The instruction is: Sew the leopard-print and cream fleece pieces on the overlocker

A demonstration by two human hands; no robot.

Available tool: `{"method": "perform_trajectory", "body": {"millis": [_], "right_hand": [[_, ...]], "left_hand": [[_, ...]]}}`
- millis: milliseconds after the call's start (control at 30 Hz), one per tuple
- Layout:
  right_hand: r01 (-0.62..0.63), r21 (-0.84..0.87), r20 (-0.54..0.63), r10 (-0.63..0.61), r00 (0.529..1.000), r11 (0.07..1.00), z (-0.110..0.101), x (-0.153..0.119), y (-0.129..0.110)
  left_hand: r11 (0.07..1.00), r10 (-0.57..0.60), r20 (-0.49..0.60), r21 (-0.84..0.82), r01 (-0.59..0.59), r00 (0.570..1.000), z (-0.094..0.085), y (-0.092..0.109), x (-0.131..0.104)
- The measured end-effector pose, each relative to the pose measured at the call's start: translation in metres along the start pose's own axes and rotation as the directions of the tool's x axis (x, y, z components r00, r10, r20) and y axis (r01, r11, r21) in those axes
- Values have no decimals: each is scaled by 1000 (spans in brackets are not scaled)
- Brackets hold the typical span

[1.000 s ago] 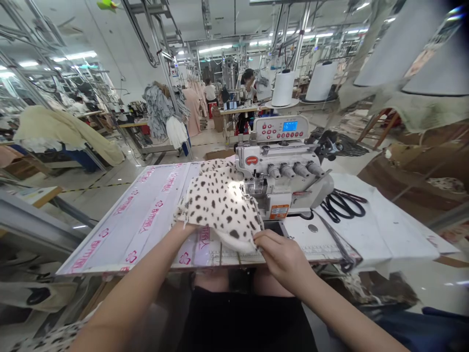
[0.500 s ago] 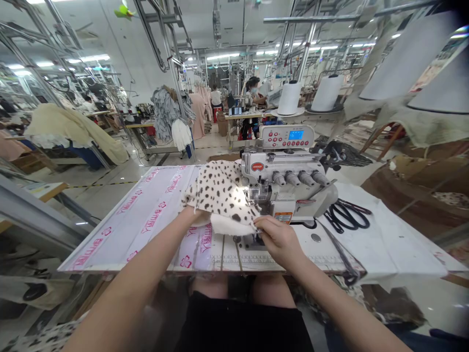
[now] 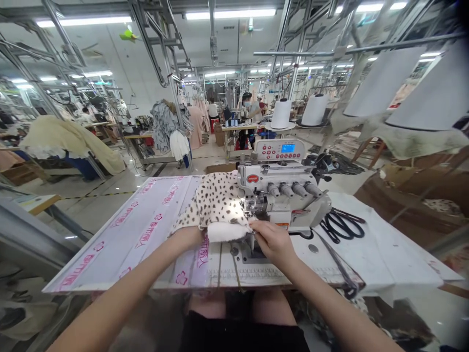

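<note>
Guiding this edge well would call for a light touch: the black-spotted fleecy fabric (image 3: pixel 216 193) should lie flat and square to the lit needle area (image 3: pixel 250 206), its margin lined up, with the feed drawing the cloth along instead of a tug from either side. Plush like this will probably creep and curl, so the white underside (image 3: pixel 227 231), which shows along the near edge, deserves watching for a stray fold. Fingertips ought to stay on the near side, well clear of the needle and any blade.

The fabric rests on the table (image 3: pixel 311 266), to the left of the overlock sewing machine (image 3: pixel 280 183), its right side up against the needle area.

The right hand (image 3: pixel 274 242) has its fingers pinched on the near right corner of the cloth, just in front of the machine, knuckles up, the forearm slanting in from the lower right. The left hand (image 3: pixel 193 236) reaches in at the near left edge of the cloth, its forearm running up from the lower left; its fingers are hidden, so whether they grip or merely support cannot be told. Both arms look only slightly bent.
</note>
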State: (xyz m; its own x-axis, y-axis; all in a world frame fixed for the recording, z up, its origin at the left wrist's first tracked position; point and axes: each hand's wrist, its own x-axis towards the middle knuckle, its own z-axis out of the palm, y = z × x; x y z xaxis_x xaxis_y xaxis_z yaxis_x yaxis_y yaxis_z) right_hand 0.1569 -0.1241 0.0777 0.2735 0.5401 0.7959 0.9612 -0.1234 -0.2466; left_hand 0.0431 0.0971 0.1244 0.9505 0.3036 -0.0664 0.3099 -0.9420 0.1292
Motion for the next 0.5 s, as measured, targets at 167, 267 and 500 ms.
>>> {"method": "perform_trajectory", "body": {"millis": [167,267,500], "right_hand": [[10,11,-20,-10,1000,1000,0,-4,0],[-23,24,-8,23,1000,999,-2,-2,-1],[-12,62,90,6,996,998,-10,-2,-4]], "left_hand": [[956,258,-208,-90,-281,944,9,49,-57],[838,418,-554,-71,-542,720,15,74,-49],[786,494,-546,-52,-615,677,25,68,-4]]}}
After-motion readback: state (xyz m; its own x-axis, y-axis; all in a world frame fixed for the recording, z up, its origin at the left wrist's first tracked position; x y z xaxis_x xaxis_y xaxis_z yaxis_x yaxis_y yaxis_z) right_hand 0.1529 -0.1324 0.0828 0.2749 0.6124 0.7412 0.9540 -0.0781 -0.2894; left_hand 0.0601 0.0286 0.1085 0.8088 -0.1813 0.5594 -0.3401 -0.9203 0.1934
